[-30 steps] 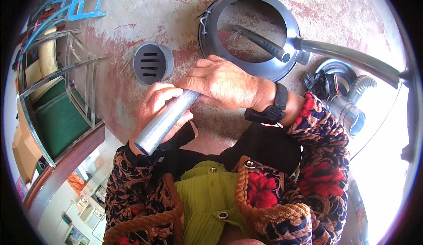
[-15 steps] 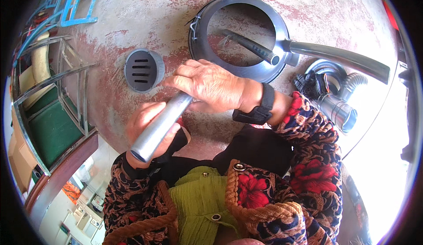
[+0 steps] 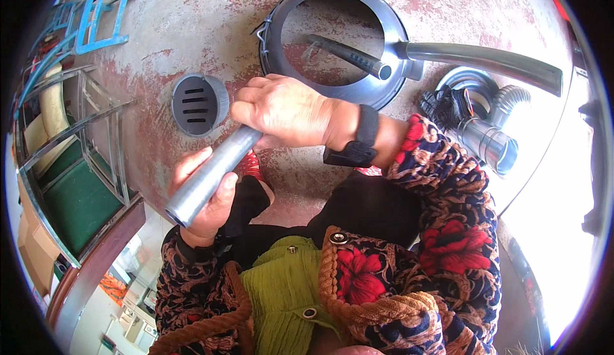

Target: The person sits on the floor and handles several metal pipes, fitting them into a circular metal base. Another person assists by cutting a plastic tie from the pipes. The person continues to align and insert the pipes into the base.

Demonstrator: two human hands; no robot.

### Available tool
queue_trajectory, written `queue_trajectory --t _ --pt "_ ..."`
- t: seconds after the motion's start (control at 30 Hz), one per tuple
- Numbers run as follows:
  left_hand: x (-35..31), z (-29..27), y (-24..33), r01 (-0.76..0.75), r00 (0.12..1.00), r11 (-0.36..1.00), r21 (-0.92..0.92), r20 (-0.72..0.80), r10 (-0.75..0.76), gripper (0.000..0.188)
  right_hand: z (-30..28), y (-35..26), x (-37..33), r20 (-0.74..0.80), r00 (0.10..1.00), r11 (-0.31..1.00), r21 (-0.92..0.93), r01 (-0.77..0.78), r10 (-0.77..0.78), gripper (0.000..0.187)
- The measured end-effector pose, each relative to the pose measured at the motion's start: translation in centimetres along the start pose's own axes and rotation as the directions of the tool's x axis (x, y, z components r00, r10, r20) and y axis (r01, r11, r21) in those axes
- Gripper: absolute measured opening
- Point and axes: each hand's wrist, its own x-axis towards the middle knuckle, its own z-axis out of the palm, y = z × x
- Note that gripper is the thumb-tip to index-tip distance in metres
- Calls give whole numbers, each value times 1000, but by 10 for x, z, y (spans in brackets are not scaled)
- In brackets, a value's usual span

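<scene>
Item: grey metal tube (image 3: 214, 176), held above the floor (image 3: 192, 45) in both my hands.
It lies between thumb and fingers (image 3: 225, 190) of my left hand (image 3: 208, 219), closed around its near half; my right hand (image 3: 281, 111) curls shut over the far end, hiding it. Long axis: diagonal, bare open end pointing near-left, covered end far-right.

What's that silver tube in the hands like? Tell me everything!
The silver tube is straight and round, and looks like smooth, slightly shiny metal. Held at a slant above the floor, it points its dark, hollow near end toward the lower left. The left hand cradles it from below; the right hand covers its far end.
</scene>
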Motion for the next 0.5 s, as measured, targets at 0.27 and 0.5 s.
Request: queue_trajectory --t 0.27,0.5 --pt "18 -6 5 5 997 989 -146 77 6 63 -5 2 -5 70 997 999 25 -20 18 27" --pt "11 -3 2 -96 994 995 -19 43 97 48 -4 1 -15 -65 995 996 -26 -79 78 39"
